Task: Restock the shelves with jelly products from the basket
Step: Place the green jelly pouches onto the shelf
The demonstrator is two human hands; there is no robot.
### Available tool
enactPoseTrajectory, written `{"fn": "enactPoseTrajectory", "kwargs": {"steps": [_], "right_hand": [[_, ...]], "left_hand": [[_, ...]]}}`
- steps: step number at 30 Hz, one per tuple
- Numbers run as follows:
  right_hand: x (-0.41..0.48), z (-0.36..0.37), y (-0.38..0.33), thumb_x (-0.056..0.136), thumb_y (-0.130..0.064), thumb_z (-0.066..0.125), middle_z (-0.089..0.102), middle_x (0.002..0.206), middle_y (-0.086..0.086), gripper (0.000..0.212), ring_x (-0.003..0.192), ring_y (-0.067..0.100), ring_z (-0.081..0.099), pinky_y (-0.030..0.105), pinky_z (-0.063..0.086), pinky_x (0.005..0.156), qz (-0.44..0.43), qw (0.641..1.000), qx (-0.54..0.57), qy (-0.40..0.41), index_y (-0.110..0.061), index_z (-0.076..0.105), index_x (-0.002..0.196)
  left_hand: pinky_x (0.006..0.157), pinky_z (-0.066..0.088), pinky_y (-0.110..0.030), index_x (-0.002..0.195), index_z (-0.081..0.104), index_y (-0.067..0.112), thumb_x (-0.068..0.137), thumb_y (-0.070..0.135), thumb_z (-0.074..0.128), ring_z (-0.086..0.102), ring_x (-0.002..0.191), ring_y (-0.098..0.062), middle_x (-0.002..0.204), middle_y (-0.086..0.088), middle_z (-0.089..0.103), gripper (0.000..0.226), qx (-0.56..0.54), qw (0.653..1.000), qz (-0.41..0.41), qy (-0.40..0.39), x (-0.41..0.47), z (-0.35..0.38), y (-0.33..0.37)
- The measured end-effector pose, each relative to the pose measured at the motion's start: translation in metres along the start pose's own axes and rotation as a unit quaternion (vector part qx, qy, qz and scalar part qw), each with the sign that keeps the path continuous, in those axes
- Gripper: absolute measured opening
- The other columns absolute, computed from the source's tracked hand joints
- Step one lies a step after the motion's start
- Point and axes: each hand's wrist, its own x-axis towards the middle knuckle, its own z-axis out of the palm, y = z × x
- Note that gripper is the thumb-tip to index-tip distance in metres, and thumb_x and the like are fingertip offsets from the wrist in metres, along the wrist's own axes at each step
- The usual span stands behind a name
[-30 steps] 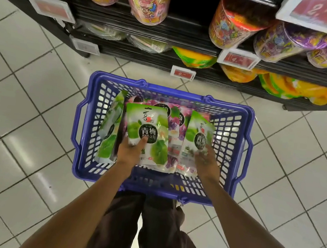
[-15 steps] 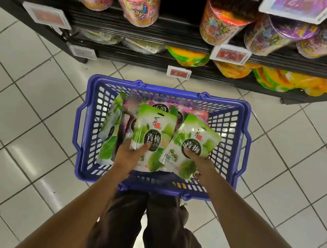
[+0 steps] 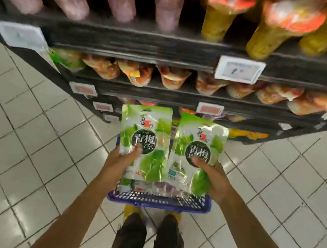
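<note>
Left hand (image 3: 120,166) grips the left pouch (image 3: 145,140), green, by its lower left corner. Left thumb (image 3: 137,148) presses on the front just under the dark round label; the other fingers curl behind, out of sight. The pouch stands upright, running toward 12 o'clock from the hand.

Right hand (image 3: 211,178) grips the right pouch (image 3: 196,155) at its lower right edge. Right thumb (image 3: 197,161) lies on the label's bottom rim, fingers hidden behind. This pouch tips slightly toward 1 o'clock.

The pouches are side by side, the left at 9 o'clock of the right, edges close together; contact cannot be told.

Both are held above the blue basket (image 3: 158,201), which holds more packets and sits on the tiled floor (image 3: 30,148).

Shelves (image 3: 168,47) lie at 12 o'clock, stock blurred, with a white price tag (image 3: 239,69).
</note>
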Motion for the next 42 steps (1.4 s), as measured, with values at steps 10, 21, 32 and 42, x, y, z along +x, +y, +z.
{"fn": "enactPoseTrajectory", "kwargs": {"steps": [10, 21, 32, 42], "right_hand": [[-0.224, 0.061, -0.201, 0.071, -0.007, 0.068, 0.064, 0.054, -0.004, 0.033, 0.042, 0.011, 0.06, 0.022, 0.046, 0.038, -0.205, 0.975, 0.01, -0.082, -0.003, 0.061, 0.103], [-0.401, 0.111, -0.337, 0.074, -0.008, 0.066, 0.076, 0.1, 0.01, 0.034, 0.084, 0.024, 0.074, 0.032, 0.059, 0.064, -0.471, 0.871, 0.029, -0.139, -0.012, 0.072, 0.107], [-0.544, 0.118, -0.437, 0.059, -0.031, 0.091, 0.077, 0.102, 0.006, 0.047, 0.092, 0.024, 0.074, 0.029, 0.06, 0.068, -0.66, 0.748, -0.06, -0.045, -0.026, 0.074, 0.102], [-0.634, 0.141, -0.567, 0.062, -0.037, 0.088, 0.077, 0.096, 0.007, 0.057, 0.083, 0.021, 0.075, 0.029, 0.059, 0.068, -0.741, 0.667, -0.065, 0.029, -0.012, 0.07, 0.11]], "left_hand": [[0.068, 0.056, -0.018, 0.112, 0.068, 0.019, 0.06, 0.026, 0.087, 0.074, 0.09, -0.013, 0.102, -0.001, 0.077, 0.057, 0.004, 0.968, 0.246, -0.059, -0.188, -0.016, 0.243], [0.077, 0.059, -0.038, 0.096, 0.074, 0.035, 0.047, 0.043, 0.088, 0.075, 0.09, -0.022, 0.096, -0.001, 0.078, 0.052, -0.012, 0.886, 0.457, -0.081, -0.334, -0.051, 0.416], [0.067, 0.06, -0.03, 0.099, 0.076, 0.023, 0.057, 0.036, 0.091, 0.074, 0.092, -0.03, 0.101, -0.012, 0.076, 0.047, -0.017, 0.793, 0.584, -0.171, -0.447, -0.04, 0.564], [0.072, 0.062, -0.034, 0.103, 0.074, 0.008, 0.051, 0.033, 0.088, 0.074, 0.093, -0.029, 0.102, -0.014, 0.076, 0.059, -0.06, 0.76, 0.623, -0.174, -0.512, 0.001, 0.677]]}}
